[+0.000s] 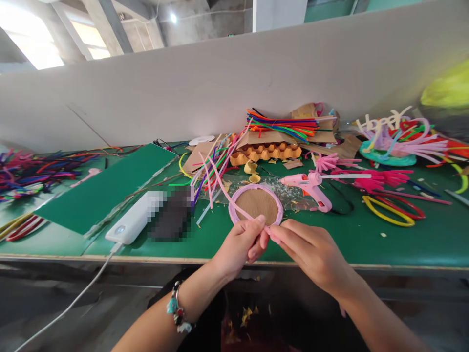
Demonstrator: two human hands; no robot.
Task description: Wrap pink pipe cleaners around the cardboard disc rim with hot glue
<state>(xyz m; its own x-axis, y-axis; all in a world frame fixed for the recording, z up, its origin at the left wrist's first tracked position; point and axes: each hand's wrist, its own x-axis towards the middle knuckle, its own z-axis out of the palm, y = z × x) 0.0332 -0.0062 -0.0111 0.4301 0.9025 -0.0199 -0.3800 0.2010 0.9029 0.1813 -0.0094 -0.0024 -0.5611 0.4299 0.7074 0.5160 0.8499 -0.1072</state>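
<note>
Between my two hands is a thin pink pipe cleaner, its long end slanting up and to the left. My left hand pinches it between thumb and fingers. Fingertips of my right hand close on it just to the right, nearly touching the left hand. Just beyond the hands lies a round brown cardboard disc with a lilac pipe-cleaner rim; the hands cover its near edge. A pink hot glue gun rests to the right of the disc.
Bundled coloured pipe cleaners lie behind an egg carton piece. At left are a green board, a white power bank with a cable, and a heap of pipe cleaners. A finished-looking "Happy" decoration stands at right.
</note>
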